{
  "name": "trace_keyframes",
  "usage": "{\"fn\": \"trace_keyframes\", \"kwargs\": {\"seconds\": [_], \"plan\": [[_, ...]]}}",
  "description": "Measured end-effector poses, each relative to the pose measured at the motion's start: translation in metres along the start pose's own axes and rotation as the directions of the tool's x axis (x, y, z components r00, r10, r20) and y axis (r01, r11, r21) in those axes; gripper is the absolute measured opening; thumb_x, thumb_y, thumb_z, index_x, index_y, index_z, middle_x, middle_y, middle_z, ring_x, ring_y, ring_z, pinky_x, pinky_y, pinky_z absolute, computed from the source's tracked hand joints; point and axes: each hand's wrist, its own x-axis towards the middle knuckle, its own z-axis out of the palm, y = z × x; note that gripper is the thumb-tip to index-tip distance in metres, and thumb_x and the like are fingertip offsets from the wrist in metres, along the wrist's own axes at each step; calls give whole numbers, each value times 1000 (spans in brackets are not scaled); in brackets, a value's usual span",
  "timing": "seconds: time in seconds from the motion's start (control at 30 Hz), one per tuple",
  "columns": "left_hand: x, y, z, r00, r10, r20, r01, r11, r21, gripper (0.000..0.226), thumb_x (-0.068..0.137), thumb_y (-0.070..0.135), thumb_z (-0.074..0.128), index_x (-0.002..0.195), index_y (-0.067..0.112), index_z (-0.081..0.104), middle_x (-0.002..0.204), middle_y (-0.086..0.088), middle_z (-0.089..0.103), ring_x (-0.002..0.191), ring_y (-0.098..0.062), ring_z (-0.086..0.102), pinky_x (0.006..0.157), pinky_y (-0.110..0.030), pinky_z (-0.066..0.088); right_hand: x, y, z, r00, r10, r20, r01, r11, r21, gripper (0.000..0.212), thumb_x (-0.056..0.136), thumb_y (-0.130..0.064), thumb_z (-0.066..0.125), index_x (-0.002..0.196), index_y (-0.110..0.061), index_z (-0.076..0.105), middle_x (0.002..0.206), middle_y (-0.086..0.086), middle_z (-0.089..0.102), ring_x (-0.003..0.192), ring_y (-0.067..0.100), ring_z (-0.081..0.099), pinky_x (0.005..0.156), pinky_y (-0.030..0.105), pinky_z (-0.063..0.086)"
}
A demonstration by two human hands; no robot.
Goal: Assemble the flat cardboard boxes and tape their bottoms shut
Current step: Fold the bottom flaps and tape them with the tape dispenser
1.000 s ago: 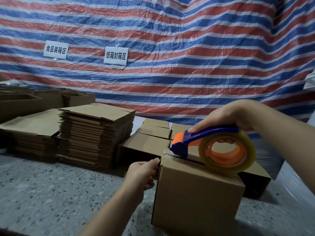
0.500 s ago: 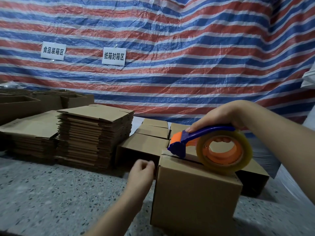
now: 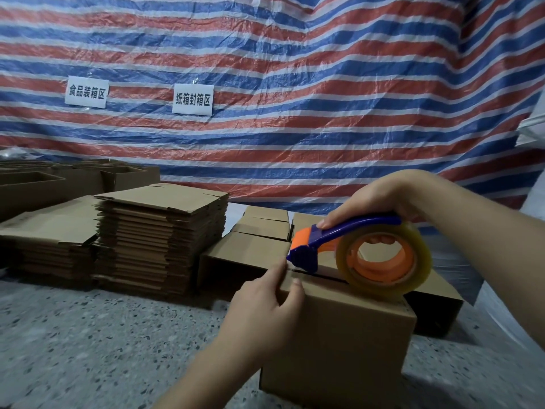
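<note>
An assembled cardboard box [image 3: 339, 343] stands on the speckled floor in front of me, its flaps closed on top. My right hand [image 3: 374, 199] grips the blue handle of a tape dispenser [image 3: 362, 255] with an orange core and a clear tape roll; its blue cutter end sits over the flap seam at the box's near left corner. My left hand [image 3: 262, 302] is at that corner, thumb on the top flap and fingers at the tape end by the cutter. Two stacks of flat boxes [image 3: 159, 231] lie to the left.
Several assembled boxes [image 3: 244, 255] stand behind the one I work on, and a dark one [image 3: 436, 311] to its right. Open boxes [image 3: 32, 187] line the far left. A striped tarp [image 3: 295, 84] with two paper signs hangs behind. Speckled floor [image 3: 88, 349] lies at the lower left.
My left hand has risen from the box's left side to the top corner, and now touches the tape end at the cutter. The dispenser has barely moved.
</note>
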Motion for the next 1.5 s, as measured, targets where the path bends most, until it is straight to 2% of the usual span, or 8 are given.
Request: {"fn": "trace_keyframes", "kwargs": {"seconds": [0.23,0.53,0.63,0.77,0.9,0.97,1.13,1.5], "plan": [[4,7,-8,995,92,-45,-68,920,386,55,92,60,28,142,40,39,65,12,51,61,1,47,48,-20,29,-3,4,-10,998,56,19,-54,995,-81,78,49,-72,79,100,-13,72,76,6,76,59,16,71,52,26,55],[4,5,-9,991,132,-18,-112,904,413,53,94,60,26,138,37,44,71,14,53,68,2,52,57,-17,44,-14,78,-21,980,186,69,-179,979,-97,113,28,-83,85,116,-13,70,104,11,78,85,20,74,77,31,59],[4,10,-13,991,135,18,-128,870,476,47,95,58,25,129,35,48,90,10,63,84,-3,57,71,-27,51,-8,77,-14,980,180,87,-169,978,-120,116,26,-85,83,117,-14,69,102,9,78,85,19,74,77,30,59],[18,20,-15,985,130,111,-171,766,620,42,97,48,26,119,24,51,121,2,55,119,-15,49,92,-30,41,-9,79,-12,983,169,77,-160,981,-111,115,28,-85,83,118,-15,68,100,8,78,83,19,74,76,31,59],[24,36,-6,940,211,267,-335,705,624,70,99,57,21,156,16,16,163,-5,17,150,-16,13,121,-35,7,-10,80,-12,983,166,81,-157,982,-106,117,25,-83,84,119,-15,67,103,10,78,83,20,74,75,30,58],[23,41,0,908,246,340,-410,697,589,83,94,71,18,157,18,12,163,-2,17,150,-16,13,121,-33,5,-11,81,-11,984,161,80,-153,983,-97,112,33,-82,82,120,-14,67,104,10,77,84,20,74,75,30,58],[21,39,5,885,283,371,-463,625,629,73,89,77,22,133,23,45,134,4,51,126,-15,44,111,-33,32,-12,87,-9,986,149,78,-144,987,-70,104,41,-80,78,121,-13,67,106,11,76,85,20,71,77,31,56],[20,34,6,878,340,338,-479,625,616,70,85,78,13,122,29,47,123,12,52,115,-10,48,99,-26,36,-33,124,-32,974,220,49,-218,975,-46,97,46,-77,80,117,-12,70,102,11,78,86,22,75,77,32,58]]}}
